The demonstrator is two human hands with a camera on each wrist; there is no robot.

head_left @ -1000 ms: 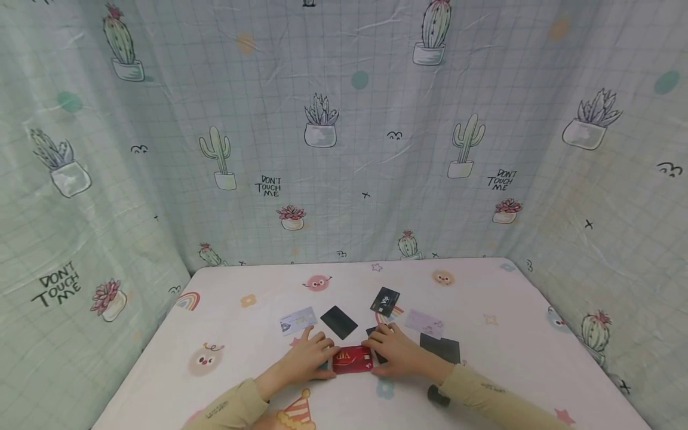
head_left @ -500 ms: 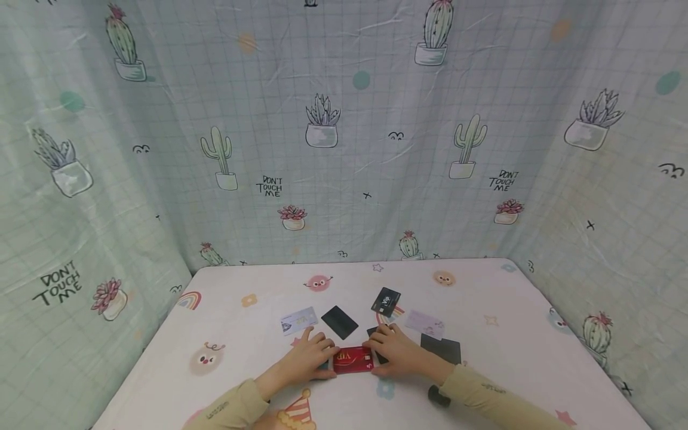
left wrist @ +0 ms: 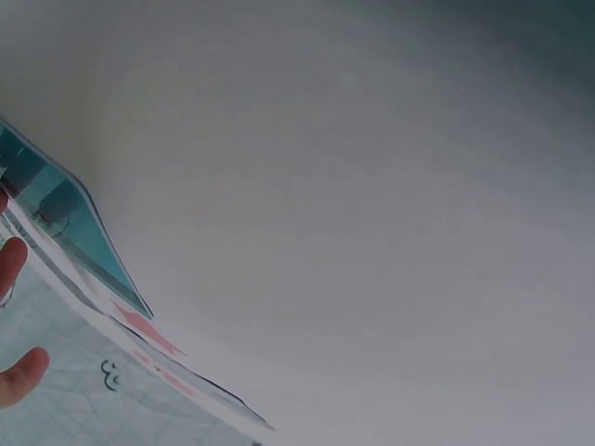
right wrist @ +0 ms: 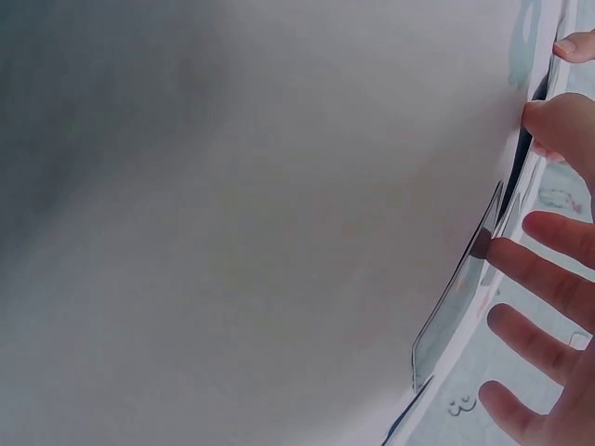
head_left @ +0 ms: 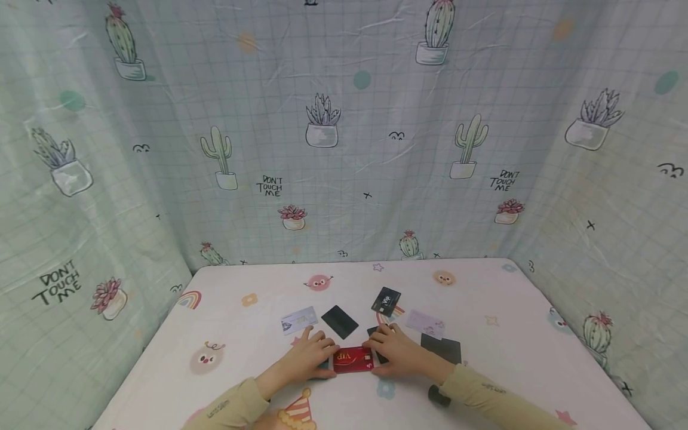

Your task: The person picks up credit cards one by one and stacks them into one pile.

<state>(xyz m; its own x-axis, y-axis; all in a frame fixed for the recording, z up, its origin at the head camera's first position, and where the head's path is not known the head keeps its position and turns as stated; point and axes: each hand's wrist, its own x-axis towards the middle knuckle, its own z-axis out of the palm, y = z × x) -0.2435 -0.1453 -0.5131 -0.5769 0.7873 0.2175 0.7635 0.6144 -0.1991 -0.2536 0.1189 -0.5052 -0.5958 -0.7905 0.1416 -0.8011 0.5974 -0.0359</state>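
In the head view a red VIP card [head_left: 352, 359] lies flat at the table's near middle. My left hand [head_left: 305, 356] holds its left end, thumb at the near corner and index finger at the far one. My right hand [head_left: 399, 352] holds the right end the same way. Beneath my left palm a teal card [left wrist: 79, 232] shows in the left wrist view. A black card [head_left: 380, 353] is partly covered by my right hand. In the right wrist view the fingers [right wrist: 548, 274] spread over a glossy card [right wrist: 456, 307].
Farther back lie a pale card [head_left: 298, 321], a black card [head_left: 339, 322], a black Vip card [head_left: 386, 301] and a pale purple card [head_left: 425, 323]. Dark cards [head_left: 448, 349] lie beside the right wrist. A small black object [head_left: 438, 396] sits by the right sleeve. Patterned cloth [head_left: 344, 119] walls surround the table.
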